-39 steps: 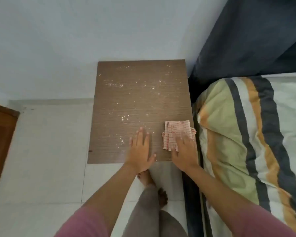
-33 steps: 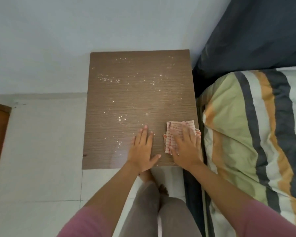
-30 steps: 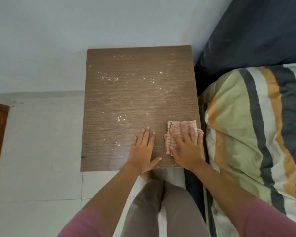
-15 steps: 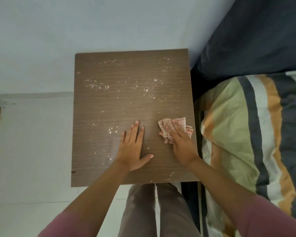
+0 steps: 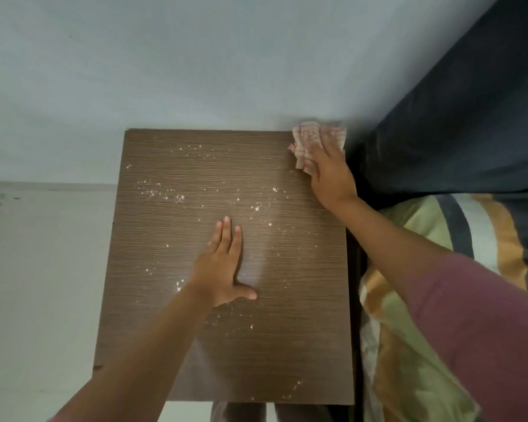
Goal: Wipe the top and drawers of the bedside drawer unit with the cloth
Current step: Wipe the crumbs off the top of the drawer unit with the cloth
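Note:
The bedside drawer unit shows only its brown wood-grain top (image 5: 171, 345), seen from above; the drawers are hidden. White specks (image 5: 162, 193) are scattered over the top. A pink-and-white striped cloth (image 5: 307, 138) lies at the far right corner, against the wall. My right hand (image 5: 329, 175) presses down on it with fingers laid over it, slightly blurred. My left hand (image 5: 223, 266) rests flat on the middle of the top, fingers straight and thumb spread out.
A pale wall (image 5: 165, 56) stands right behind the unit. To the right is a bed with a striped blanket (image 5: 424, 376) and a dark blue bed part (image 5: 454, 117) close to the unit's right edge. White floor tiles (image 5: 43, 269) lie to the left.
My right hand has pushed the cloth from the near right part of the top up to the far right corner. The left hand stayed flat on the top, and the camera moved over the unit.

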`<state>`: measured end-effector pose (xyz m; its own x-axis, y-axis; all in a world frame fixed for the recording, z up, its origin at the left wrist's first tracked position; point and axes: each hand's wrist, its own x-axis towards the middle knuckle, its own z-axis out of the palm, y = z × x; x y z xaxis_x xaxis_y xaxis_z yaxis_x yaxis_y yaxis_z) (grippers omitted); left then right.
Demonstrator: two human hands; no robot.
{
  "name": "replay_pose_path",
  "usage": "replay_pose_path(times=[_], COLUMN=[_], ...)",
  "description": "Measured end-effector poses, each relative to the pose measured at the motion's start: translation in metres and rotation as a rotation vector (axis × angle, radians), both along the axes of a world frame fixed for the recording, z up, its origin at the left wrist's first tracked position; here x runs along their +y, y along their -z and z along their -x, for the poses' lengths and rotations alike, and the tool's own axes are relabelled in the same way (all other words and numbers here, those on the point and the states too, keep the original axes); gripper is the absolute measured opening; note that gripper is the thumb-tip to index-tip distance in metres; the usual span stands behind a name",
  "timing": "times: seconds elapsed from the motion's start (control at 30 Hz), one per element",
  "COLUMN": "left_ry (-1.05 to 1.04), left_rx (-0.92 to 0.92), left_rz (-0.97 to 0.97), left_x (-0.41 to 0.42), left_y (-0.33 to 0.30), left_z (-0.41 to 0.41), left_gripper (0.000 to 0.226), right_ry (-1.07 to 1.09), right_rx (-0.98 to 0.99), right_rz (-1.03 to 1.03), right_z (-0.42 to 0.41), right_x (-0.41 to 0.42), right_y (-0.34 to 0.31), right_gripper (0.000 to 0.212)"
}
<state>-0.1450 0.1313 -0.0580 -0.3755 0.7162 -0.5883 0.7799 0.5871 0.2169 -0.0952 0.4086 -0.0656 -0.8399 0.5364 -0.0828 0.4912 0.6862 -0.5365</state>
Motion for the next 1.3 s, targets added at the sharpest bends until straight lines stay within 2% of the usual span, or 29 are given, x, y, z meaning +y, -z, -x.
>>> replay_pose_path(times=[0.07,0.17,0.63,1.07,1.2,1.3], left_ry=[0.008,0.004,-0.014,-0.012,-0.045,-0.014], left_rx=[0.004,0.004,-0.017,0.026,0.122,0.056], left_rz=[0.007,0.004,-0.006,0.028,-0.118,-0.201], left_x=[0.0,-0.001,0.002,0.007,-0.016,-0.055], left_y=[0.002,0.002,-0.005,-0.014,-0.013,-0.013], left_z=[0.001,0.002,0.002,-0.007,-0.039,-0.076], left_gripper=[0.137,0.138,0.135,0.131,0.112,0.106], right_ry=[-0.025,-0.024,-0.08,-0.074,-0.058,-0.038], right_rx=[-0.128,-0.262,-0.281,-0.268,-0.262,-0.267], right_rz=[-0.007,-0.14,-0.18,-0.144,-0.145,-0.155], right_z=[0.009,0.009,-0.017,-0.106,-0.139,-0.163], right_x=[0.01,0.007,-0.017,-0.1,-0.134,-0.158], right_y=[0.009,0.02,0.025,0.023,0.022,0.022], right_gripper=[0.049,0.051,0.054,0.056,0.059,0.058])
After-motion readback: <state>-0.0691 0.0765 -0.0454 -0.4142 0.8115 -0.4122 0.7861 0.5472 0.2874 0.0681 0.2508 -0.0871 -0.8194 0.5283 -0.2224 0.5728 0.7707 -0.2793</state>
